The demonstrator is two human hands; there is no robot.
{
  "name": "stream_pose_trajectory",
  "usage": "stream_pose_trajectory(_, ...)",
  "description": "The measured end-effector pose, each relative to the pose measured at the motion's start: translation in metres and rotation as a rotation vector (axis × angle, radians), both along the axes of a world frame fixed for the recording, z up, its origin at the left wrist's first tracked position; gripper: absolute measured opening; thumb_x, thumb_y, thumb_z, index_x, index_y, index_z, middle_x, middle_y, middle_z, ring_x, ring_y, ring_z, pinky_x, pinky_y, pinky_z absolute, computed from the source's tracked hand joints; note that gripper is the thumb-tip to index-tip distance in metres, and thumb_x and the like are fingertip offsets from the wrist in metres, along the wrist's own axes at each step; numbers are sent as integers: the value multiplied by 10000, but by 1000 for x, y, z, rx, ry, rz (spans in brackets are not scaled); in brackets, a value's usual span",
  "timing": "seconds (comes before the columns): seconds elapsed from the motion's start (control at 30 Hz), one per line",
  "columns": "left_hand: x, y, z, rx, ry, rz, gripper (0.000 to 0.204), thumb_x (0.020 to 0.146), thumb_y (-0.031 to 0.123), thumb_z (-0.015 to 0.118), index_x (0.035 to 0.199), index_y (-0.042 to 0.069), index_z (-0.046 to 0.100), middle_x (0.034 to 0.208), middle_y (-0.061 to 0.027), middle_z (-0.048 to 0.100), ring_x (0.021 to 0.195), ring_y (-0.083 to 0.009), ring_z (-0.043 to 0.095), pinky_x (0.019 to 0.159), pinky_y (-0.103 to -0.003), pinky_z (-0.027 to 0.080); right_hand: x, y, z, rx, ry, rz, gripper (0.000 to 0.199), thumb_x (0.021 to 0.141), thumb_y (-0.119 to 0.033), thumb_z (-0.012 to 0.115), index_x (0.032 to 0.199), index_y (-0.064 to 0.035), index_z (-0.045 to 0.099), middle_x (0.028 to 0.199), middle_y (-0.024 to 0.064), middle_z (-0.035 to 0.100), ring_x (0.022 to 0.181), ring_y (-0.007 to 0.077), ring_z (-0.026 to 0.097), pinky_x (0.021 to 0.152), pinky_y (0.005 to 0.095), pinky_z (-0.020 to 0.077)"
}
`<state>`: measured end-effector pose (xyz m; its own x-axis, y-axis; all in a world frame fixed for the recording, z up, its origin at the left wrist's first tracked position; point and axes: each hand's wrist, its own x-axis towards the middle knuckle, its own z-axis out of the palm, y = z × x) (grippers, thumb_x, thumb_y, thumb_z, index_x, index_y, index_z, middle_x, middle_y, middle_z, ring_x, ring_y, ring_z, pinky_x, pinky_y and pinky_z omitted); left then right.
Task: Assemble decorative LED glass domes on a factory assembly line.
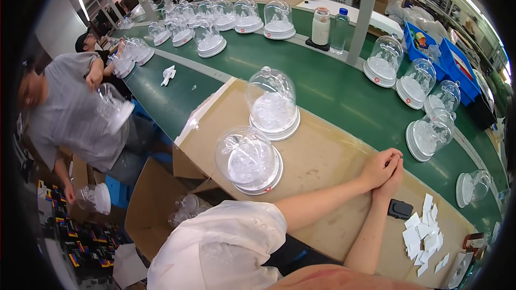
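Note:
My left hand (379, 168) and my right hand (394, 180) are clasped together over the right part of the cardboard-covered table (322, 182). Their fingers are folded against each other, and no object shows in them. Left of my hands stand two clear domes on white round bases: the nearer dome (244, 156) tilts in view, and the farther dome (271, 102) sits just behind it. Each has a white, frosted-looking figure inside. Close to my right forearm lie a small black box-shaped object (400, 209) and a scatter of white paper pieces (422, 236).
A green conveyor belt (322, 91) curves behind the table, carrying several domes (279, 19). A jar (321, 27) and a water bottle (339, 31) stand there. Blue bins (457, 67) are at right. At left, a person in grey (80, 107) handles domes beside an open carton (150, 198).

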<state>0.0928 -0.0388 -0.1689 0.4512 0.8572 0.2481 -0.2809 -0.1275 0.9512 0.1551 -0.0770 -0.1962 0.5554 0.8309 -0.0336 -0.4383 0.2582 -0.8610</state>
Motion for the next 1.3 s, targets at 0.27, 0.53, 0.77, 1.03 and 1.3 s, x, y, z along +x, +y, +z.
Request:
stream_pose_trajectory(0.27, 5, 1, -7, 16, -36, 24, 230, 968, 152, 472, 1127, 4, 548, 798, -68, 632, 725, -117, 603, 653, -278, 491, 2, -3, -1, 6, -4, -20, 349, 1022, -327, 393, 1069, -47, 595, 979, 38, 607, 910, 134, 581, 780, 277, 472)
stream_pose_trajectory(0.53, 7, 3, -11, -2, -119, 19, 257, 966, 144, 469, 1171, 3, 534, 831, -72, 630, 764, -122, 611, 688, -276, 499, 2, 0, -2, 9, -1, -44, 355, 1021, -326, 396, 1054, -39, 601, 964, 41, 609, 899, 135, 584, 768, 276, 473)
stream_pose_trajectory(0.77, 10, 1, -12, 38, -98, 122, 279, 969, 193, 486, 1128, -13, 588, 868, -99, 665, 759, -139, 623, 678, -286, 502, 5, 0, -5, 8, -5, -78, 361, 1020, -325, 398, 1042, -31, 606, 950, 44, 611, 888, 136, 588, 757, 276, 474)
stream_pose_trajectory(1.03, 7, 4, -7, 75, 30, 40, 256, 959, 185, 485, 1077, -14, 594, 782, -99, 646, 723, -138, 619, 665, -290, 499, 5, -1, -6, 8, -12, -115, 368, 1020, -324, 400, 1027, -23, 611, 935, 47, 613, 877, 138, 592, 745, 275, 476)
stream_pose_trajectory(1.3, 5, 4, -11, -31, -92, 11, 286, 948, 134, 489, 1200, -1, 501, 833, -94, 634, 759, -147, 615, 706, -292, 500, -11, -1, 11, -53, -45, -167, 396, 1025, -320, 382, 1005, -2, 617, 942, 66, 631, 868, 151, 598, 756, 281, 478)
